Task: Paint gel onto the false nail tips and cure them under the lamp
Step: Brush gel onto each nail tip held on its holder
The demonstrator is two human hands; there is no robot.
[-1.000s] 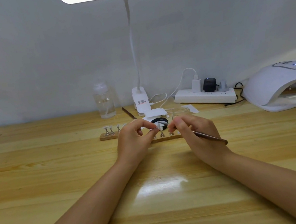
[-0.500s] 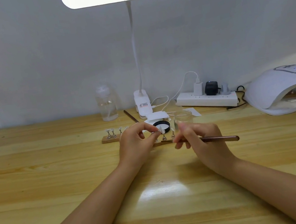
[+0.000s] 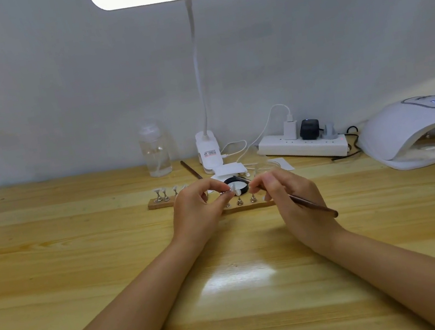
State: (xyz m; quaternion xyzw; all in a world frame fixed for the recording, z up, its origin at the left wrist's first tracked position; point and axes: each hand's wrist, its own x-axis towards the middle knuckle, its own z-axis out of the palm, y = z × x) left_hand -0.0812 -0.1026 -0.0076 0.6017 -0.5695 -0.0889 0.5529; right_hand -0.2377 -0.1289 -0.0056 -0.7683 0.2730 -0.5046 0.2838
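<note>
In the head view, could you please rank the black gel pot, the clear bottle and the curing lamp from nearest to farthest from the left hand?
From the left hand:
1. Black gel pot, just right of it.
2. Clear bottle, behind, slightly left.
3. Curing lamp, far right.

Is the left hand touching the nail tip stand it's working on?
Touching. In the head view the left hand pinches the small stand between thumb and fingertip, lifted above the wooden strip.

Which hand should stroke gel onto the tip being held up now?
Right. The right hand already grips the brush, bristle end toward the nail tip. The left hand pinches that tip's stand, so it is occupied.
</note>
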